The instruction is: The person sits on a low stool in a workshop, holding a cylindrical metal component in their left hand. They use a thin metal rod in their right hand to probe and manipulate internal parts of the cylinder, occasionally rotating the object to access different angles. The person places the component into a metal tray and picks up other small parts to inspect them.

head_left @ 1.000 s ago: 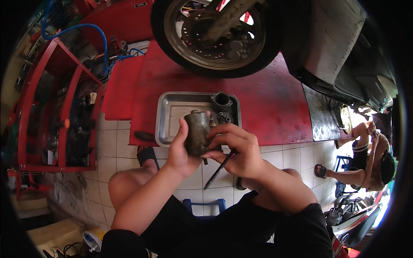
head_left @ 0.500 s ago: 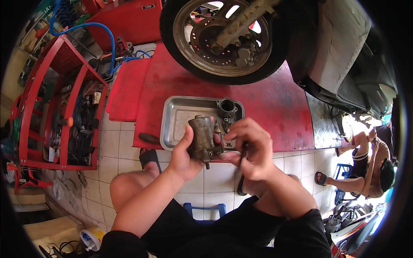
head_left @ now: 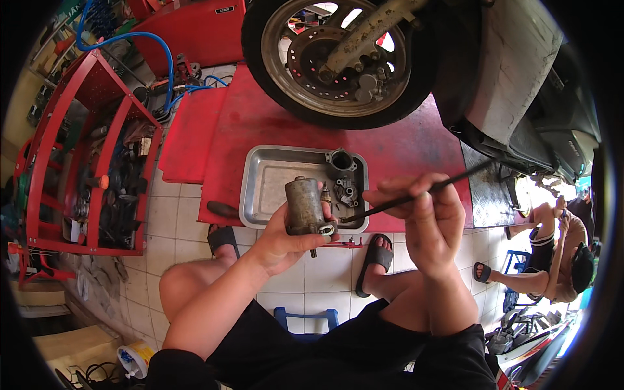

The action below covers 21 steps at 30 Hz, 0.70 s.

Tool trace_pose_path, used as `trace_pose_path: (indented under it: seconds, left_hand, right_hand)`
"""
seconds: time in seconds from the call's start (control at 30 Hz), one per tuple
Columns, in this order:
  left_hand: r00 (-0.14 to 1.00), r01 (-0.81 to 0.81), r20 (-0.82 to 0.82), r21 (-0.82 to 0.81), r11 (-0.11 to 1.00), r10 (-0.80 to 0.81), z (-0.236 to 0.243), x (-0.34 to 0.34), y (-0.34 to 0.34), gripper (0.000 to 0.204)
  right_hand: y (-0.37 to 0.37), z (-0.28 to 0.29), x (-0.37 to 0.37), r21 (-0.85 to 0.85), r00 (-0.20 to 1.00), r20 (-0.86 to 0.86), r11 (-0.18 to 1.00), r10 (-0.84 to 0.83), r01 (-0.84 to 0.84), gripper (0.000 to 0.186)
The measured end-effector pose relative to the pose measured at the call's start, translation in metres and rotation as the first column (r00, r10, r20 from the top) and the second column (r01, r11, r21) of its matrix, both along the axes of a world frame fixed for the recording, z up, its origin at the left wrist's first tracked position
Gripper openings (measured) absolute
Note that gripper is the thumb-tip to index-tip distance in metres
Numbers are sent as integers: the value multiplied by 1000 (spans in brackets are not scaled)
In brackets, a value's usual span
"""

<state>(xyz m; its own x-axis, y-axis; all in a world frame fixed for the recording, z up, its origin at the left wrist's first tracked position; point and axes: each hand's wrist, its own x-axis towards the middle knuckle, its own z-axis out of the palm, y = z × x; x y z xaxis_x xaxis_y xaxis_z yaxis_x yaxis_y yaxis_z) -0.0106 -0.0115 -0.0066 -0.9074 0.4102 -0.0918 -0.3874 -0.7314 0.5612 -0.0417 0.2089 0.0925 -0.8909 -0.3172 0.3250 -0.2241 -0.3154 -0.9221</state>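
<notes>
My left hand [head_left: 278, 244] is wrapped round a worn, grimy metal cylinder [head_left: 303, 203] with a side lug and a short shaft at the bottom. My right hand [head_left: 429, 224] grips a long, thin black rod [head_left: 471, 171] between thumb and fingers; it slants down leftward to near the cylinder's lower right. Behind the cylinder, a steel tray [head_left: 244, 188] holds a dark flanged housing [head_left: 339, 160] and several small metal parts [head_left: 348, 194]. A dark handle [head_left: 221, 208] lies left of the tray.
The tray sits on a red platform [head_left: 260, 120] under a motorcycle's front wheel [head_left: 305, 107] and bodywork [head_left: 500, 84]. Left are a red shelf cart [head_left: 62, 130] and blue hose [head_left: 153, 45]. A co-worker [head_left: 552, 257] sits at right. A blue stool [head_left: 325, 318] is below me.
My right hand has moved rightward, away from the cylinder, swinging the rod to a shallow slant up to the right. The cylinder has turned, bringing the lug's hole into view.
</notes>
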Motion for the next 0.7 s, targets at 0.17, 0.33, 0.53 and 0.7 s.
trace_pose_path:
  seconds: [0.17,0.33,0.53,0.7]
  left_hand:
    - [1000,-11,-28,-36,999,10,5,2,1,99]
    - [999,-25,-25,-13,1000,24,5,3,0,96]
    - [1000,-22,-1,-2,1000,22,9,4,1,90]
    - [999,-30,9,-22,999,30,10,5,0,91]
  right_hand:
    - [-7,-10,12,-162,996,-24,983,87,-89,11]
    - [-9,-11,11,-107,995,-41,990,90,-94,11]
    - [-9,-15,12,-104,993,-86,991,77,-86,12]
    - [-11,-14,12,-117,991,-92,987,96,-106,15]
